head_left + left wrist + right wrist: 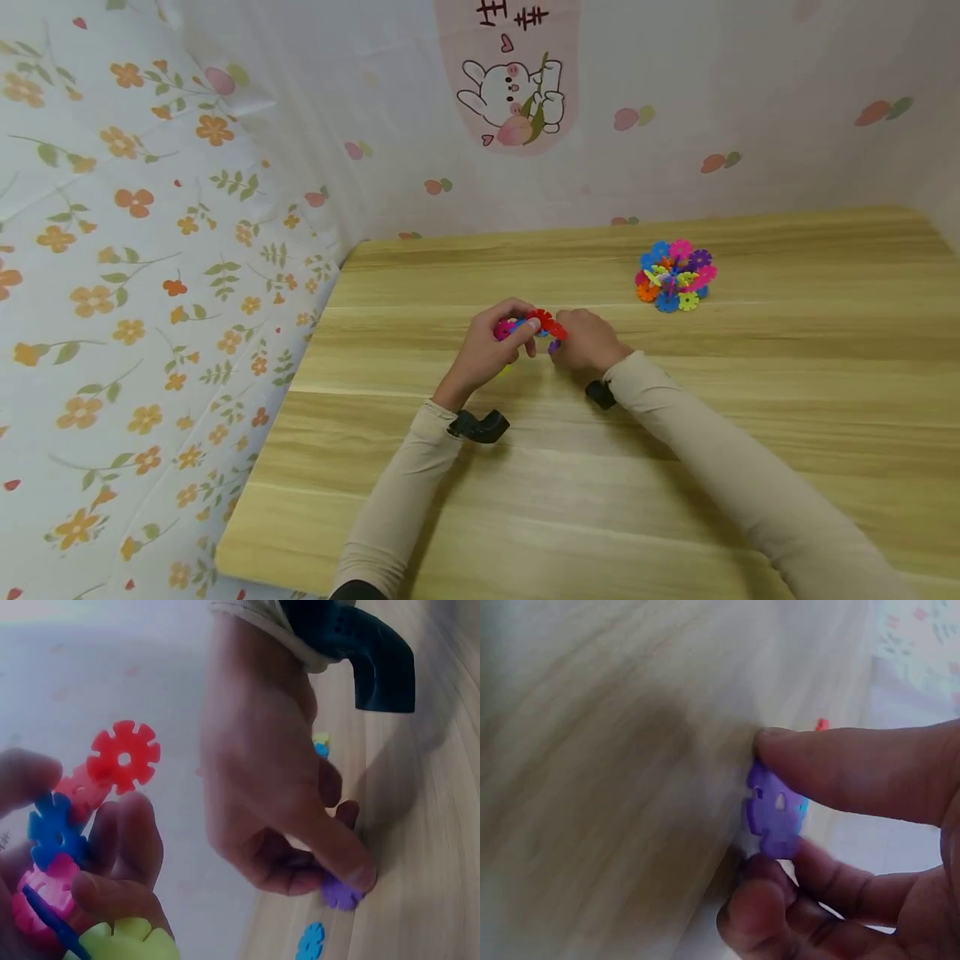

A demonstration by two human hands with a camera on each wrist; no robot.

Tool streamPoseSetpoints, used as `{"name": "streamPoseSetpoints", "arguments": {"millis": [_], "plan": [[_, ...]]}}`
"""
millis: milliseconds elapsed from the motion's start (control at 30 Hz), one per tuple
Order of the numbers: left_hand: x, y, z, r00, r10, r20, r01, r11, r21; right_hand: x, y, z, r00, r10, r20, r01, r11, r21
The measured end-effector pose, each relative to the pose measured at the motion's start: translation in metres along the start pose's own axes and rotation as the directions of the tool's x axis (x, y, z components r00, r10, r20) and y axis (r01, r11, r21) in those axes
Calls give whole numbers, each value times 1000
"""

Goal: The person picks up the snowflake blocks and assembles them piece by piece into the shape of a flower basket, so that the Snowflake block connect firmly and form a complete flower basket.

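My left hand grips a chain of notched plastic flower discs, held above the wooden table. In the left wrist view, the chain has a red disc at its top and another red one below it. A blue disc, a pink disc, a dark blue disc seen edge-on and a yellow disc follow. Close by on the right, my right hand pinches a purple disc between thumb and fingers, low at the tabletop. A loose blue disc lies near it.
A many-coloured cluster of joined flower discs stands toward the back right of the wooden table. Behind the table hangs a printed cloth, and a floral cloth covers the left side.
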State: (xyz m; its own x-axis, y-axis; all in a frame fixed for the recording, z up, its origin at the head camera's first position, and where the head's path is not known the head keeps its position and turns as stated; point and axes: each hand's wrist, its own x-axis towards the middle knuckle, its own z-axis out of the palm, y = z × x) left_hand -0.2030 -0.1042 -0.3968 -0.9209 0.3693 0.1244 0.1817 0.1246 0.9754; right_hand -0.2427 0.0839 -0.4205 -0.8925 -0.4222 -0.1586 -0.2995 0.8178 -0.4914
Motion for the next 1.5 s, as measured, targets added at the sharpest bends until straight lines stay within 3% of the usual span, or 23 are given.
{"name": "streamPoseSetpoints", "arguments": {"millis": [200, 300, 433, 533, 600, 800, 933, 1133, 1500], "plan": [[1, -4, 4, 999, 11, 30, -9, 998, -67, -21, 21, -2, 997, -79, -1, 77, 975, 210], [2, -5, 6, 999, 16, 51, -12, 998, -66, -36, 32, -5, 996, -92, -16, 92, 928, 360], [2, -4, 8, 998, 21, 59, -18, 998, -57, -57, 35, -11, 998, -60, -30, 67, 830, 554], [4, -4, 10, 998, 34, 56, -32, 999, -44, -69, 30, -17, 997, -26, -66, 62, 775, 629], [6, -4, 11, 997, 47, 55, -44, 998, -48, -75, 26, -20, 996, -10, -88, 65, 758, 649], [10, -3, 15, 996, 48, 70, -43, 996, -80, -83, 19, -25, 989, 6, -150, 96, 741, 665], [11, -4, 17, 995, 33, 91, -31, 999, -14, -88, 17, -26, 982, 14, -190, 120, 732, 671], [10, -4, 18, 990, 55, 129, -68, 993, 97, -93, 19, -27, 963, -14, -268, 185, 760, 623], [8, -4, 16, 971, 126, 204, -150, 983, 108, -96, 13, -28, 917, -76, -392, 307, 762, 570]]}}
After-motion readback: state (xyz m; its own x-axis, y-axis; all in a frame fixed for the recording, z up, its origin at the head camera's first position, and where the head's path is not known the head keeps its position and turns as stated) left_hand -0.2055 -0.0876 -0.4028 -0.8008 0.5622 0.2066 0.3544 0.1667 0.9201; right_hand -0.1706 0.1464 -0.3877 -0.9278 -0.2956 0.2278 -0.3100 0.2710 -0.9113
